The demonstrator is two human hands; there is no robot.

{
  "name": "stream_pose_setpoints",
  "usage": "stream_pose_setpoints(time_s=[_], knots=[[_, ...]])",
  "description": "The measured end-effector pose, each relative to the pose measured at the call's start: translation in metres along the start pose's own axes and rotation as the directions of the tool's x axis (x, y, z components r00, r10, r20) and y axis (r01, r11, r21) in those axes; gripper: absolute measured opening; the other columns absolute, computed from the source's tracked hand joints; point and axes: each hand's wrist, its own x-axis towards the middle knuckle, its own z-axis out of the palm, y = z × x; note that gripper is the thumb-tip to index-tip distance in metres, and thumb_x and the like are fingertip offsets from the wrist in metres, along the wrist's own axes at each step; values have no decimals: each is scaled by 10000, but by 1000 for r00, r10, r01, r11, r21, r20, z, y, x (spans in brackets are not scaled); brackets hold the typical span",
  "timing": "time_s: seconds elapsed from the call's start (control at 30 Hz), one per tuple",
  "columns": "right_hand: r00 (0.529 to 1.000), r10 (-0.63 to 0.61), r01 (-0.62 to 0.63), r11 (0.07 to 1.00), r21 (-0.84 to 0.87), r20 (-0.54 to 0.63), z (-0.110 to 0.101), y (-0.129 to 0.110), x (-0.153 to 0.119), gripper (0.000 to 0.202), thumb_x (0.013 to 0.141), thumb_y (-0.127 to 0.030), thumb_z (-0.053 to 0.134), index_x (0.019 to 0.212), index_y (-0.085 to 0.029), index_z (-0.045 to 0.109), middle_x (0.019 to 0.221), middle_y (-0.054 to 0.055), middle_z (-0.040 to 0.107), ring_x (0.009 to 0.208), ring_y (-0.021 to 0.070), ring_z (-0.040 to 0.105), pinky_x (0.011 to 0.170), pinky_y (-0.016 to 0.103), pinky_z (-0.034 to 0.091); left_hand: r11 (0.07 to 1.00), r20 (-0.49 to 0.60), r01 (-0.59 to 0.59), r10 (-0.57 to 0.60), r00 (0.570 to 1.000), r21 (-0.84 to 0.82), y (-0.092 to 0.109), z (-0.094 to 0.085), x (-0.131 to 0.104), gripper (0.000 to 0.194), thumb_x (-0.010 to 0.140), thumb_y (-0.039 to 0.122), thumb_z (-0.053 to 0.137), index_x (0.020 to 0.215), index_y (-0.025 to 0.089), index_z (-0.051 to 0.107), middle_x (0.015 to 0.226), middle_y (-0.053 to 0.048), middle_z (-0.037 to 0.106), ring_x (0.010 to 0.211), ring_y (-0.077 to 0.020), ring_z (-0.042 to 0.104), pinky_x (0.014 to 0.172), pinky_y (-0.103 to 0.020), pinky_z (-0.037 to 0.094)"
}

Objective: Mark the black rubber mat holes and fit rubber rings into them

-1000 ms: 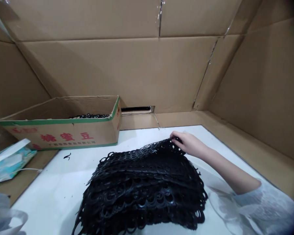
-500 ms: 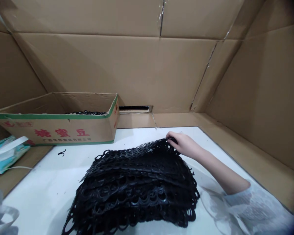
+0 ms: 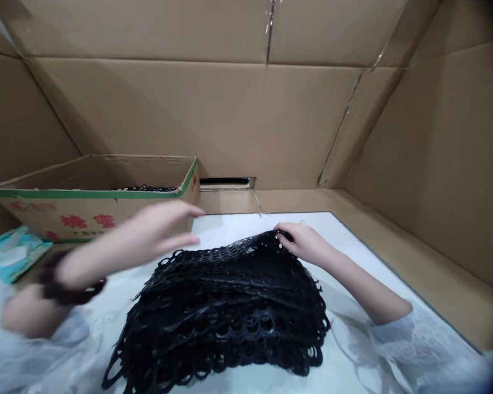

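A thick stack of black sheets full of round holes (image 3: pixel 230 312) lies on the white tabletop (image 3: pixel 308 219). My right hand (image 3: pixel 302 239) pinches the far right corner of the top sheet and holds it slightly raised. Over the tabletop, beyond the stack's far left edge, my left hand (image 3: pixel 160 230) is blurred by motion, with thumb and fingers apart and nothing between them. A dark band circles my left wrist. The left hand and forearm cover part of the cardboard box's front.
An open cardboard box (image 3: pixel 86 194) with a green rim and red characters stands at the back left, black pieces inside. Left of the table lies a teal and white packet (image 3: pixel 14 254). Cardboard walls (image 3: pixel 230 120) enclose the back and sides, with a slot at the back.
My left hand has come in from the left, reaching past the box front towards the stack's far edge. My right hand still pinches the sheet corner, nearly in place.
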Motion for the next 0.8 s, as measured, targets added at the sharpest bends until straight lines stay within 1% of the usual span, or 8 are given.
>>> stream_pose_setpoints(time_s=[0.07,0.13,0.2,0.3,0.43,0.5,0.6,0.8], knots=[[1000,11,-11,1000,-24,-8,0,-1,0,172,830,-186,393,876,-193,558,858,58,657,761,184,602,690,271,416,999,106,-40,43,993,-31,1,30,6,566,788,548,498,1217,180,460,1225,-115,520,1115,-263,487,943,-374,397],[999,29,-30,998,-56,-23,2,0,1,159,823,-187,398,856,-197,554,825,48,655,727,178,595,680,266,408,992,208,-27,53,977,-126,-1,55,12,589,809,566,443,1247,174,433,1256,-124,507,1133,-257,486,949,-352,386],[998,47,-49,996,-77,-32,5,0,2,154,821,-187,396,846,-199,548,793,40,650,688,168,586,660,258,400,970,284,17,55,957,-244,-4,67,16,562,818,569,422,1240,198,441,1248,-97,525,1117,-228,509,932,-316,397],[998,51,-54,997,-59,-46,9,-2,4,167,832,-200,391,899,-200,544,817,43,649,700,166,590,645,249,400,948,356,56,63,932,-313,-2,65,22,551,791,574,461,1199,203,484,1137,-76,604,1016,-209,574,853,-274,433],[999,25,-25,1000,-9,-38,12,-6,5,177,854,-269,417,939,-201,557,897,57,654,811,186,605,695,259,414,958,434,-12,141,890,-288,8,57,29,368,849,474,396,1010,212,600,923,-25,672,789,-165,615,701,-229,438],[999,22,-22,1000,-1,-24,12,-6,5,186,865,-270,406,917,-199,570,884,56,659,814,186,609,698,261,416,967,415,-51,154,897,-250,12,59,30,370,886,412,319,861,196,618,801,-23,664,689,-151,592,644,-232,419],[998,53,-54,998,-11,-34,11,-5,4,201,869,-266,395,896,-196,581,866,59,665,809,190,614,690,263,413,986,330,-44,95,939,-158,14,66,27,411,909,386,244,759,177,564,699,-44,617,619,-157,563,600,-253,398],[996,79,-78,997,19,-33,10,2,7,190,857,-282,418,842,-188,582,759,44,655,694,174,599,629,249,400,993,151,78,-91,984,92,5,84,29,393,932,372,160,822,181,485,676,-65,598,604,-197,575,565,-281,367]])
